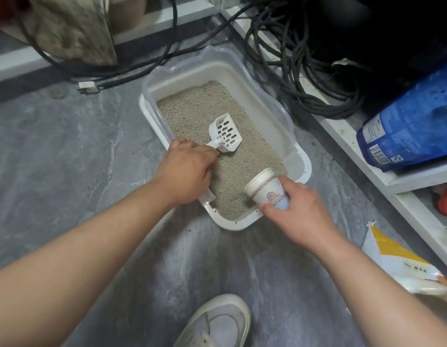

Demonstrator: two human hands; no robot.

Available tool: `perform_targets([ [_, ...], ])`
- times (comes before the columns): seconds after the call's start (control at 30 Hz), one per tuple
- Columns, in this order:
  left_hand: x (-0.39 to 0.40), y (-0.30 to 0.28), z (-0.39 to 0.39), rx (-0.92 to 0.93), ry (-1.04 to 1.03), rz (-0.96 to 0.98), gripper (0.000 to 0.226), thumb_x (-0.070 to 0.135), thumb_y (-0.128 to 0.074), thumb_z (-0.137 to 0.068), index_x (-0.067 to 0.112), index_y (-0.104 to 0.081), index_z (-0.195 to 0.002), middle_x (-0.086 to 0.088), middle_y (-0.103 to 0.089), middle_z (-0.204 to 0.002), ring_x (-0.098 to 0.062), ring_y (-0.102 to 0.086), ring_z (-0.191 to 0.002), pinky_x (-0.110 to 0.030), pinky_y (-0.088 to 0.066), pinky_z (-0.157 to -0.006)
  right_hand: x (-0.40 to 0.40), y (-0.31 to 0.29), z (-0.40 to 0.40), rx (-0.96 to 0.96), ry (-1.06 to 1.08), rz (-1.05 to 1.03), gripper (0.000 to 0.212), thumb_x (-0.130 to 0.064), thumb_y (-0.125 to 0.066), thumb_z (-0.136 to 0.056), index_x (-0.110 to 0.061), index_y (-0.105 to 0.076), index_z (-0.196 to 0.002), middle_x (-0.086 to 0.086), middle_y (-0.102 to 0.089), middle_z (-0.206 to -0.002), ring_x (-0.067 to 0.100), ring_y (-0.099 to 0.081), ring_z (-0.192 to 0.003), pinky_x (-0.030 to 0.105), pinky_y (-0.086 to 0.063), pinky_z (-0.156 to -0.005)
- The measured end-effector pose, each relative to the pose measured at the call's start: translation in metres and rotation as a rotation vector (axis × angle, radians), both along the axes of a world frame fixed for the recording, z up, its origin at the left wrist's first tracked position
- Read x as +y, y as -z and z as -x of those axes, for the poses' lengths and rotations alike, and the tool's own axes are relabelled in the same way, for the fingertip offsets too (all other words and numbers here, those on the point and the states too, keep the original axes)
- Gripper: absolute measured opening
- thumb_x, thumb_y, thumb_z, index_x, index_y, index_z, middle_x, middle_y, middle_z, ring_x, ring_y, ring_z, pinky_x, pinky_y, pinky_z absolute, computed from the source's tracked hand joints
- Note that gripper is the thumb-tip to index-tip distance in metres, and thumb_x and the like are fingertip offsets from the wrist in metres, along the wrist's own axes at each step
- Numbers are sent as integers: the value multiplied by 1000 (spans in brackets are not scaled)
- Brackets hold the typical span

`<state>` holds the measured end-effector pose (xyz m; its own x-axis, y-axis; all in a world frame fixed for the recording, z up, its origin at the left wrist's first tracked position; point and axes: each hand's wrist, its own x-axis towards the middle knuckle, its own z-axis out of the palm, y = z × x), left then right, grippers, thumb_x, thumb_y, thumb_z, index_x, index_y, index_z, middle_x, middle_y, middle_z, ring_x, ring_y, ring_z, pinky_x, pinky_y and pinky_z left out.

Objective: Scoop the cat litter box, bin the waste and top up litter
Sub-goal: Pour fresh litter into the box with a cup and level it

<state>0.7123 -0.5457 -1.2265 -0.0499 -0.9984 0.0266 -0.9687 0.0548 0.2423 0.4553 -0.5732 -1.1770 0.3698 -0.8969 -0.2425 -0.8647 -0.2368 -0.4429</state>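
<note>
— Nearest of all, what's down by the lower edge?

— One pale grey canvas shoe with laces [217, 321], planted on the grey marbled stone-look floor [67, 146]. Off to the right lies a white and yellow printed bag [402, 261] with its top open.

— And round the tray itself?

— Behind it, thick black coiled cables [300, 78] heap on a white ledge, hard against the tray's far right rim. A small white plug [86, 86] lies on the floor to the left, and a crumpled mottled beige cloth [74, 28] hangs above that. A glossy blue plastic pouch with a barcode [412, 123] sits on the white shelf at the right.

— The box?

— A white rectangular plastic litter box with a clear raised collar [302, 161], set at a slant on the floor, filled with fine greyish-beige granular litter [205, 106].

— Hands?

— The left hand [185, 174] has its fingers curled round the handle of a white slotted plastic scoop [226, 132], whose blade rests on the litter mid-tray. The right hand [302, 209] grips a white patterned paper cup [265, 189] between thumb and fingers, tilted with its mouth towards the scoop, low over the litter at the near corner.
</note>
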Motion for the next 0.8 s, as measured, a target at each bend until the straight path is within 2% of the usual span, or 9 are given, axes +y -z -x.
perform_targets([
  [0.07,0,1,0,-7,0,-1,30,24,-39,-78,28,-65,-92,13,-69,-97,-17,-59,-96,-32,-27,-95,-5,0,4,6,38,-3,45,-42,-72,-75,-30,-61,-117,3,-62,-97,25,-60,-93,30,-43,-73],
  [0.2,-1,-3,1,12,-8,-1,31,24,-40,-77,28,-66,-92,14,-69,-98,-18,-59,-97,-34,-28,-96,-1,2,5,16,-110,-81,51,-53,-70,-72,-34,-59,-118,-2,-62,-96,21,-60,-91,30,-46,-76],
  [0.3,-2,-3,3,19,-16,-5,33,24,-37,-77,28,-67,-92,14,-69,-96,-18,-60,-97,-35,-30,-97,0,5,8,-11,-38,-43,52,-44,-72,-75,-34,-58,-124,0,-61,-98,21,-59,-92,29,-44,-76],
  [0.47,-4,-3,5,19,-18,-5,36,23,-34,-77,27,-67,-91,14,-69,-96,-19,-60,-97,-36,-31,-97,-11,1,20,-39,135,68,33,-37,-74,-78,-29,-62,-107,1,-60,-90,21,-56,-81,30,-37,-65],
  [0.67,-6,-2,8,34,-23,9,36,22,-37,-78,26,-69,-93,12,-72,-103,-21,-61,-99,-36,-29,-98,-15,-2,39,-19,201,67,32,-39,-74,-77,-28,-62,-106,3,-62,-93,23,-57,-84,31,-38,-67],
  [0.8,-6,-4,9,48,-28,15,37,22,-38,-77,26,-70,-93,13,-72,-102,-22,-61,-99,-37,-29,-98,-10,-5,38,-9,149,21,34,-32,-75,-78,-29,-64,-110,0,-61,-94,19,-54,-84,28,-34,-67],
])
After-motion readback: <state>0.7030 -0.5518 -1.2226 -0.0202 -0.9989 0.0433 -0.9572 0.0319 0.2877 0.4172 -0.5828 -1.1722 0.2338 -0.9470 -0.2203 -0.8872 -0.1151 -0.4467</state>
